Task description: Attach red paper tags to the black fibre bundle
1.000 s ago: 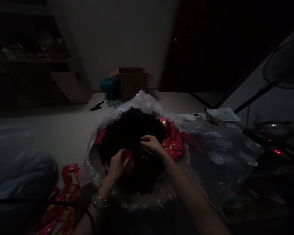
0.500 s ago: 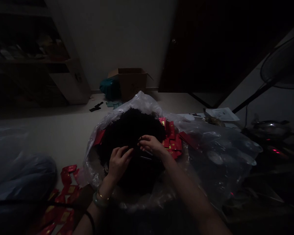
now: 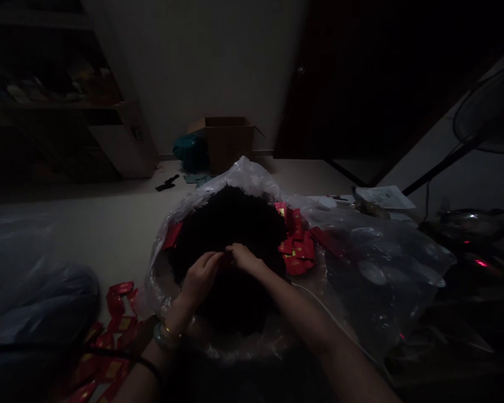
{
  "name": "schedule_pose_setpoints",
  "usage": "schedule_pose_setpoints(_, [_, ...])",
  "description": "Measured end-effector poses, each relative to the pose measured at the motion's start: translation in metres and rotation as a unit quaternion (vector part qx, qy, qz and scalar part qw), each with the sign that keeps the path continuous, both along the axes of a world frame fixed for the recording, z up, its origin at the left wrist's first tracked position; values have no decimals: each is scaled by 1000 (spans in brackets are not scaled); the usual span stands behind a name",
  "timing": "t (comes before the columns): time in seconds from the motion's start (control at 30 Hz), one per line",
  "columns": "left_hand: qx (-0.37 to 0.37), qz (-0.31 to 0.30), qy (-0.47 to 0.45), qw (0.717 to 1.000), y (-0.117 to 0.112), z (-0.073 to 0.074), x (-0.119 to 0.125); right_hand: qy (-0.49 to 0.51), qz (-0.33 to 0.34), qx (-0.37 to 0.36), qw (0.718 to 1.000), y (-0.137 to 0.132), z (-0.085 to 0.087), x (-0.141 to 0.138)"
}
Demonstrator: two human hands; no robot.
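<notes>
In front of me a heap of black, dry, leaf-like bits [image 3: 235,215] fills a clear plastic bag [image 3: 252,170] with its mouth spread wide. Over the heap, my left hand [image 3: 201,277] is closed, fingertips pinched on a small dark red packet [image 3: 225,259], dim in this light. From the other side my right hand [image 3: 242,258] closes on the same packet, the two hands nearly touching. Several red packets [image 3: 296,246] lie at the right inside edge of the bag, and another red piece [image 3: 172,235] at its left edge.
More red packets [image 3: 113,336] are scattered on the floor at left. Clear plastic sheeting [image 3: 373,263] spreads to the right, with a thin white cord [image 3: 331,310] beside my right forearm. A cardboard box [image 3: 230,144] stands by the wall. A fan [image 3: 487,120] stands at far right.
My hands have come together over the heap, the right one moving left and slightly down. Both now pinch the red packet. The white cord shows more at the right.
</notes>
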State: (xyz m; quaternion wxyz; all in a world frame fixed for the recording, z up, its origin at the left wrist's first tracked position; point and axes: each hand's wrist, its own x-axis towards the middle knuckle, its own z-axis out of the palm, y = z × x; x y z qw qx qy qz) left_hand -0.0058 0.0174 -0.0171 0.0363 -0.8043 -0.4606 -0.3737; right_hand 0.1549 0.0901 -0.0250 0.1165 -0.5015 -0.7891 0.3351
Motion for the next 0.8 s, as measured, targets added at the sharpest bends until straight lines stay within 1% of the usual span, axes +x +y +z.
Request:
schedule_pose_setpoints(0.13, [-29,27,20,999,-1,2,-1,34,-28,-7,999,7,6,15])
schedule_pose_setpoints(0.23, [-19,39,24,999,-2,1,-3,79,-56,-22,995,14,15,29])
schedule_pose_setpoints(0.3, [-13,38,20,999,-2,-1,-3,130,-75,-56,987,16,22,38])
schedule_pose_setpoints(0.33, [-12,36,19,999,-2,-2,-3,178,-88,-89,976,16,27,42])
schedule_pose_setpoints(0.37, [-13,32,18,999,-2,-2,-3,239,-101,-129,957,15,31,44])
schedule_pose_setpoints(0.43, [-13,26,16,999,-2,-2,-3,362,-120,-211,900,11,42,48])
schedule_pose_setpoints(0.47, [-12,25,16,999,-1,-2,-3,406,-122,-242,873,8,47,48])
schedule_pose_setpoints(0.5, [-10,26,14,1000,-1,0,-3,430,-117,-261,856,5,53,48])
schedule_pose_setpoints(0.57, [-12,28,13,999,0,4,-2,449,-101,-284,841,-1,63,43])
schedule_pose_setpoints(0.63, [-28,34,16,999,1,9,-2,455,-80,-290,838,-7,70,36])
schedule_pose_setpoints(0.67, [-39,37,19,998,1,12,-1,451,-68,-290,841,-9,72,31])
schedule_pose_setpoints(0.73, [-67,37,23,997,2,17,-2,429,-45,-278,858,-12,74,22])
schedule_pose_setpoints(0.8, [-93,24,16,995,3,20,-3,392,-23,-248,886,-13,74,16])
